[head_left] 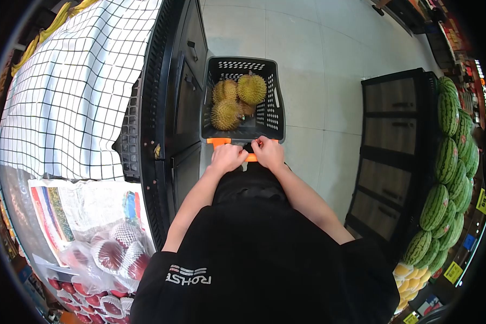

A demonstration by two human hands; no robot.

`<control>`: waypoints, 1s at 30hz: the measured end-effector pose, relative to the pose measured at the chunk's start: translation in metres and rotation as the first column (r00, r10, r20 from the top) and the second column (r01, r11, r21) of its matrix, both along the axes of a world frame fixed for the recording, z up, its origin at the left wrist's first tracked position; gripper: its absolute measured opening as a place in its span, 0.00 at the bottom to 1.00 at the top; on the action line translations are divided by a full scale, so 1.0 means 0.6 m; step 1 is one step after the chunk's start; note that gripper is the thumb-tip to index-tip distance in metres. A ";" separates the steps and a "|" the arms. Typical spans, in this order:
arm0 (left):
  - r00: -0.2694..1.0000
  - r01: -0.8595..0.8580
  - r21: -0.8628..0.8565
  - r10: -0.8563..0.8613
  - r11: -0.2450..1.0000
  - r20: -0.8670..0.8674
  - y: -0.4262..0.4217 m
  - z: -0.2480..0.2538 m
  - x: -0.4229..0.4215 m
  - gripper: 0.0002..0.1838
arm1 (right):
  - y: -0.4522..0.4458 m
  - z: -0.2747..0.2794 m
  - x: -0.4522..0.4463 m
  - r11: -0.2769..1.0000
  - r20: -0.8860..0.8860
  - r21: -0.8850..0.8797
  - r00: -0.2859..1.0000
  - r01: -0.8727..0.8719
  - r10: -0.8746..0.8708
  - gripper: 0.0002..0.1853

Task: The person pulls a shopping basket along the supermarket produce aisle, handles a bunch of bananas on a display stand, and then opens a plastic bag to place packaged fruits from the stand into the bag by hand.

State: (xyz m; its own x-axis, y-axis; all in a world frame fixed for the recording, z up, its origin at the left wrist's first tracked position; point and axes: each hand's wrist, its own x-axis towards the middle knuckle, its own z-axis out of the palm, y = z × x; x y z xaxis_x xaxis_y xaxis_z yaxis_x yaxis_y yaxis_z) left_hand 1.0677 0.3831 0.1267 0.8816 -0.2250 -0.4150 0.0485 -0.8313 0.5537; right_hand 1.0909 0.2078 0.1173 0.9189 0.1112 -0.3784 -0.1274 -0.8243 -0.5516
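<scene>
Ahead of my body stands a dark perforated basket [279,116] with several spiky yellow-green durians [225,114] inside. At its near edge is an orange handle [251,157]. My left hand [229,157] is closed around the handle's left part, fingers curled. Just to its right, my right hand [268,153] is also closed on the handle. Their fingertips are partly hidden beneath the knuckles.
On the left, a display stand holds a white checked cloth [75,97], a newspaper [86,205] and net-wrapped red fruit [110,254]. Dark cabinets [389,129] stand to the right, beside a row of watermelons [447,159]. Grey floor tiles [318,81] lie between.
</scene>
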 end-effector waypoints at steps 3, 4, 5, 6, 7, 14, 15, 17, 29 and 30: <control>1.000 -0.012 -0.009 0.012 1.000 -0.004 0.001 -0.002 -0.001 0.22 | -0.001 -0.003 0.001 0.999 -0.022 -0.031 1.000 -0.009 0.009 0.18; 1.000 -0.012 -0.004 0.012 1.000 -0.012 0.001 -0.003 0.000 0.22 | 0.000 -0.003 0.002 1.000 -0.024 -0.023 1.000 -0.001 0.001 0.18; 1.000 -0.012 0.002 0.013 1.000 -0.020 0.001 -0.004 0.000 0.22 | 0.000 -0.003 0.002 1.000 -0.026 -0.014 1.000 0.007 -0.007 0.18; 0.999 -0.012 0.008 0.012 1.000 -0.033 0.002 -0.002 0.000 0.22 | 0.001 -0.003 0.002 1.000 -0.016 -0.014 1.000 0.007 -0.008 0.18; 0.999 -0.011 0.010 0.012 1.000 -0.033 0.004 -0.003 0.000 0.22 | 0.002 -0.003 0.001 1.000 -0.016 -0.012 1.000 0.008 -0.008 0.18; 1.000 0.007 0.013 -0.006 1.000 -0.026 0.002 -0.010 -0.003 0.22 | 0.001 0.000 -0.003 0.999 -0.022 -0.045 1.000 0.007 -0.008 0.19; 1.000 0.005 0.011 -0.005 1.000 -0.025 0.003 -0.009 -0.003 0.22 | 0.001 0.000 -0.003 0.999 -0.021 -0.044 1.000 0.004 -0.005 0.19; 1.000 0.002 0.010 -0.002 1.000 -0.016 0.002 -0.007 -0.004 0.22 | 0.000 -0.001 -0.003 0.999 -0.025 -0.043 1.000 0.003 -0.004 0.19; 1.000 -0.011 0.021 0.011 1.000 -0.022 0.002 0.001 -0.007 0.22 | 0.002 0.004 -0.008 1.000 -0.018 -0.023 1.000 0.010 -0.011 0.19; 0.999 -0.010 0.023 0.011 1.000 -0.030 0.002 0.000 -0.007 0.22 | 0.002 0.005 -0.008 1.000 -0.013 -0.015 1.000 0.018 -0.018 0.19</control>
